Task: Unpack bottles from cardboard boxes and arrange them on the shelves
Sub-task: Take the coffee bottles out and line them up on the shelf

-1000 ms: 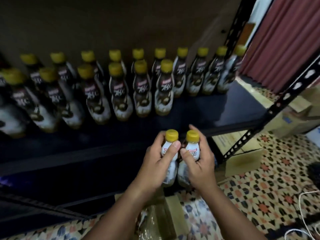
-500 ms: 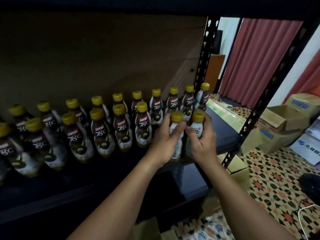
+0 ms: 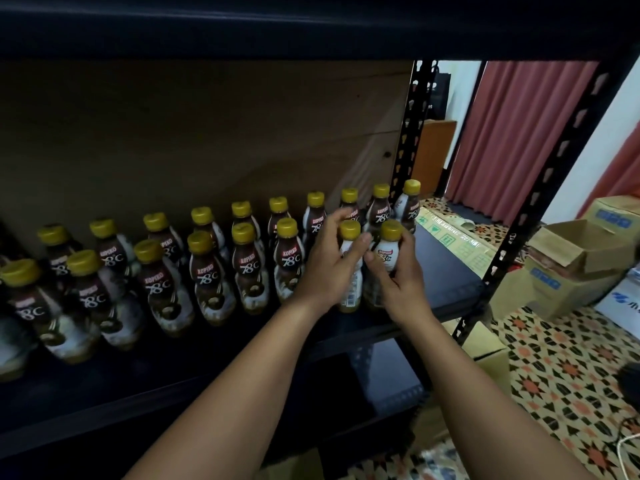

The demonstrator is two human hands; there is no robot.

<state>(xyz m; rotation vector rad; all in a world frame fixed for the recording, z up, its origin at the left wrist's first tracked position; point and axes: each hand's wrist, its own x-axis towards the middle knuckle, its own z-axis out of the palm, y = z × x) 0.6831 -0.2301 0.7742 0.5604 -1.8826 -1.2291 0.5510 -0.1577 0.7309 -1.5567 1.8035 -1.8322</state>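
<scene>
Bottles, two, yellow-capped: left bottle [image 3: 349,271] clamped in left hand [image 3: 327,268] grip, right bottle [image 3: 387,261] in right hand [image 3: 398,285] grip, at shelf [image 3: 446,271] front row's right end.

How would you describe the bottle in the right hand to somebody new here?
Find the black shelf with two rows of yellow-capped bottles. At the right end of its front row, two hands hold one bottle each. It is the rightmost bottle, in the right hand.

Left hand [image 3: 329,265] — forearm extended forward and up, fingers [image 3: 337,220] curled, thumb laid across the front. Right hand [image 3: 401,282] — forearm likewise extended, fingers wrapped round, thumb pressed in front; both hands held side by side.
</scene>
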